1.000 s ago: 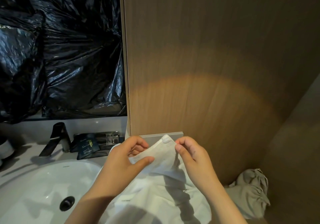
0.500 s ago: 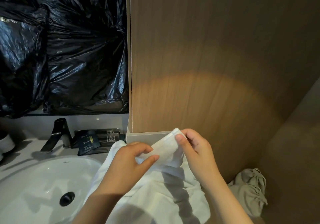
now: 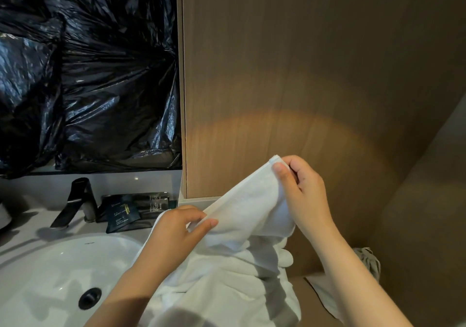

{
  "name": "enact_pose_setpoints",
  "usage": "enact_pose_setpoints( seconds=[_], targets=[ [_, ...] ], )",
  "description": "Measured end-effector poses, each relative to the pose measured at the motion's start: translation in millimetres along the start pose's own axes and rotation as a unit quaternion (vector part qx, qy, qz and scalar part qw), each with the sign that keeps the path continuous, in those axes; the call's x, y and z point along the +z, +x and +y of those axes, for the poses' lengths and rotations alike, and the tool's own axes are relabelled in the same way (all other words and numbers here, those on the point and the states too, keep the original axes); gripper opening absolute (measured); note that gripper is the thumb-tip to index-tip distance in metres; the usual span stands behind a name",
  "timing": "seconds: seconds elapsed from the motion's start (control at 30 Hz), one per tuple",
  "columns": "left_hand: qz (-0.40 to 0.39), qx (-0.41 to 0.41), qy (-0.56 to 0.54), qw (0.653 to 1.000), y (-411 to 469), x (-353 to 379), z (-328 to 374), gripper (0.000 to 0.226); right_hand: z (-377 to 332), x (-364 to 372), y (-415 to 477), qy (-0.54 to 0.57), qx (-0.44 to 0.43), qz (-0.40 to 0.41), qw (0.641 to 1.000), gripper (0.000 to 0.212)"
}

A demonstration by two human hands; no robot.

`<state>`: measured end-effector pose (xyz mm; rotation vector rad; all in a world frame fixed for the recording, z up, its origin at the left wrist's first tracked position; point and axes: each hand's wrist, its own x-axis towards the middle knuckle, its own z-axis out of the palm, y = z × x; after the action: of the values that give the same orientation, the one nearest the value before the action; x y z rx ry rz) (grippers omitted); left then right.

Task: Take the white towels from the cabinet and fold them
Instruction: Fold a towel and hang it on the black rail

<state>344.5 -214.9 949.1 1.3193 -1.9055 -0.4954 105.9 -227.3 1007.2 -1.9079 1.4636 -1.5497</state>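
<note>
A white towel hangs in front of me over the counter edge, its lower part bunched in folds. My right hand pinches the towel's top corner and holds it up against the wooden cabinet panel. My left hand pinches the same hem lower down and to the left, between thumb and fingers. The hem runs taut and slanted between the two hands.
A white sink basin with a dark drain lies at lower left, behind it a black faucet and dark toiletry packets. Black plastic sheeting covers the wall above. A crumpled grey cloth lies at right.
My right hand has lifted the towel corner up and to the right. My left hand has slid down the hem, so the edge is stretched out between the hands.
</note>
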Motion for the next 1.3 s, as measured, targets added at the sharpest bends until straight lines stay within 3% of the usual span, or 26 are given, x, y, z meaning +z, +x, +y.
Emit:
enact_pose_setpoints(
  seconds=[0.23, 0.63, 0.73, 0.97, 1.3],
  targets=[
    [-0.006, -0.003, -0.027, 1.000, 17, 2, 4, 0.023, -21, -26, 38, -0.054, -0.087, 0.043, 0.994, 0.024],
    [-0.062, -0.054, 0.093, 0.992, 43, -5, -15, 0.037, -38, -78, 69, -0.088, -0.095, 0.127, 0.983, 0.021],
    [-0.043, -0.061, 0.106, 0.992, 48, -11, -25, 0.047, -33, -89, 71, -0.087, -0.085, 0.147, 0.982, 0.021],
    [-0.027, -0.083, 0.107, 0.990, 70, -26, -31, 0.034, -26, -105, 79, -0.096, -0.076, 0.181, 0.976, 0.020],
    [0.117, -0.036, 0.113, 0.986, 129, -86, -4, 0.031, -26, -134, 100, -0.091, -0.073, 0.240, 0.964, 0.024]
  ],
)
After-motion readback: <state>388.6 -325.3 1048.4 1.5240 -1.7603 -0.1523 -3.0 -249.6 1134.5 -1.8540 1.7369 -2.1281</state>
